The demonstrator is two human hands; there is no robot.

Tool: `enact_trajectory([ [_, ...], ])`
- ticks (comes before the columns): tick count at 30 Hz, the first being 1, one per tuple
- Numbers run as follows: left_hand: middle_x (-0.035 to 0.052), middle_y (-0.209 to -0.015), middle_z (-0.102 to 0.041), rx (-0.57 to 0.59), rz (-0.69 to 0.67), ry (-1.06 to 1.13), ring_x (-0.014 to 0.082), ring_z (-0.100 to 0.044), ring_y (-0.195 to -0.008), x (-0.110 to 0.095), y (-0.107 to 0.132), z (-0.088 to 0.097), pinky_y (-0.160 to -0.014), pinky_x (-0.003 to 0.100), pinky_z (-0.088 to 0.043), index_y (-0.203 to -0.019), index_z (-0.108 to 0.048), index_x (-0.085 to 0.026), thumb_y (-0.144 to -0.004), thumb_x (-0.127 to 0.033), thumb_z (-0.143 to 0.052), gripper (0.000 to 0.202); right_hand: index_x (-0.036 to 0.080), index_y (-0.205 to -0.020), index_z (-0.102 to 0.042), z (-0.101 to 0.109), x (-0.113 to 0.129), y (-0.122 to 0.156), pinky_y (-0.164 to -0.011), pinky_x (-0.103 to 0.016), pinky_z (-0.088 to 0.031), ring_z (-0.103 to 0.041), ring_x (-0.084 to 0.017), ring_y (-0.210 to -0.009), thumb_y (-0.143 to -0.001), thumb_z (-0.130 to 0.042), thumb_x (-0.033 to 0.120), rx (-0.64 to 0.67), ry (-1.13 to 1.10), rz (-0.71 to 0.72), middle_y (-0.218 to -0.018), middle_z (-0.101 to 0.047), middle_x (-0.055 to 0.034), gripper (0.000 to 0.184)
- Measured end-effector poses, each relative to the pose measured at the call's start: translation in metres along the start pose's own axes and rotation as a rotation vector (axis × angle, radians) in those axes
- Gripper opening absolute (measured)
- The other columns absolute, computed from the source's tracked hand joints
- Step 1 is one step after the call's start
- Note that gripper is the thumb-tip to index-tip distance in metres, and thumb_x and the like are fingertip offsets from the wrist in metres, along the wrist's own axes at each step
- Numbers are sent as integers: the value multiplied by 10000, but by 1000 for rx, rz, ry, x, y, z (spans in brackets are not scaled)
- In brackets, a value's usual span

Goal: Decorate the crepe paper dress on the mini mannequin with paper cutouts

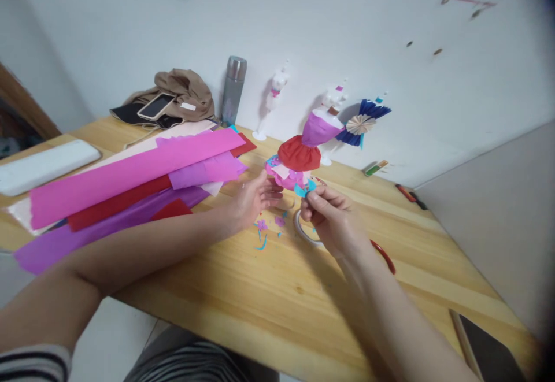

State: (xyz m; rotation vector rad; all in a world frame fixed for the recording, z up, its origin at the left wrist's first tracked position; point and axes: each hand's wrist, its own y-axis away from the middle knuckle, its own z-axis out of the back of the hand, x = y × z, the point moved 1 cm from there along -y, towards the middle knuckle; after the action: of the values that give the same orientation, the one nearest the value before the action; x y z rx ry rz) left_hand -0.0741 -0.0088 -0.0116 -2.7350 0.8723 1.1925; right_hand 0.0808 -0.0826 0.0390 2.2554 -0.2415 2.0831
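A small white mannequin stands on the wooden table (269, 301), dressed in layered crepe paper: a purple top (319, 128), a red skirt (299, 154) and a pink bottom tier (281, 175). My left hand (254, 197) rests with fingers extended against the pink tier. My right hand (329, 214) pinches a small blue paper piece (303, 189) at the skirt's lower edge. A roll of white tape (303, 229) lies just under my right hand. Small pink and blue scraps (262, 229) lie between my hands.
Long sheets of pink, red and purple crepe paper (130, 182) lie at the left. Behind stand a bare white mannequin (273, 104), another with a blue paper fan (362, 122), a grey flask (233, 90), and a brown cloth with a phone (156, 106). Red-handled scissors (384, 255) lie beside my right wrist.
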Motion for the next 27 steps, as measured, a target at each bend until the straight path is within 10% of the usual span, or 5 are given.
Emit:
enact_trajectory([
  [27,47,-809,-744,-29,57,200,149,-705,-773,7,-20,-30,-899,331,-562,-816,-689,-157,-928,-124,-663,119,213,-588,-652,11,-15,-28,-393,-233,-288,-393,-70,-386,-567,-947,495,-170,202,32,-469,-584,30,408],
])
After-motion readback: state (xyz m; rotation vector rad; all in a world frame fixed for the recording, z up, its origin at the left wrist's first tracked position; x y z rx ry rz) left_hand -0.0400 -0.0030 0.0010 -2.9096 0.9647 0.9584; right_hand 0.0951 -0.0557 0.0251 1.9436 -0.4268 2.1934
